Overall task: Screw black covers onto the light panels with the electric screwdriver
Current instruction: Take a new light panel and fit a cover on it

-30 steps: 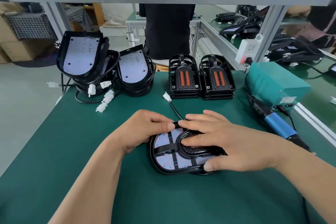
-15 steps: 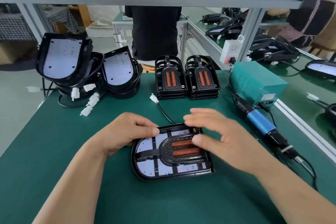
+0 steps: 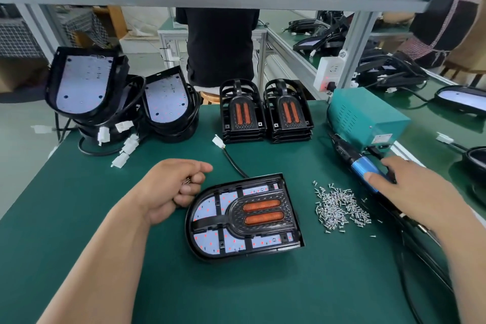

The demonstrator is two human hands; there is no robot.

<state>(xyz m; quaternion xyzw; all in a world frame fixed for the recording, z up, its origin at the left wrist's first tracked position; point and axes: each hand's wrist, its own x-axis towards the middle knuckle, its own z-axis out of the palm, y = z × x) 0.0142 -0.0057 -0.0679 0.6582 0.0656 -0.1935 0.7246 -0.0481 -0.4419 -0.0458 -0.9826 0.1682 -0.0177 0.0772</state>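
A light panel (image 3: pixel 207 241) lies flat in the middle of the green bench with a black cover (image 3: pixel 263 214) with two orange strips set into it. My left hand (image 3: pixel 171 187) rests just left of the panel, its fingers curled round a few small metal screws. A pile of loose screws (image 3: pixel 339 208) lies right of the panel. The electric screwdriver (image 3: pixel 344 152), black with a blue barrel, lies at the right; my right hand (image 3: pixel 420 192) has thumb and fingers on either side of the barrel.
Two stacks of spare black covers (image 3: pixel 242 116) stand at the back centre. Bare light panels (image 3: pixel 84 81) with cables and white plugs pile at the back left. A teal power box (image 3: pixel 368 116) sits back right. A person in black (image 3: pixel 218 45) stands behind the bench.
Both hands left the cover. My right hand swung right onto the screwdriver barrel, uncovering the screw pile; my left hand drew back and curled beside the panel. The view shifted right.
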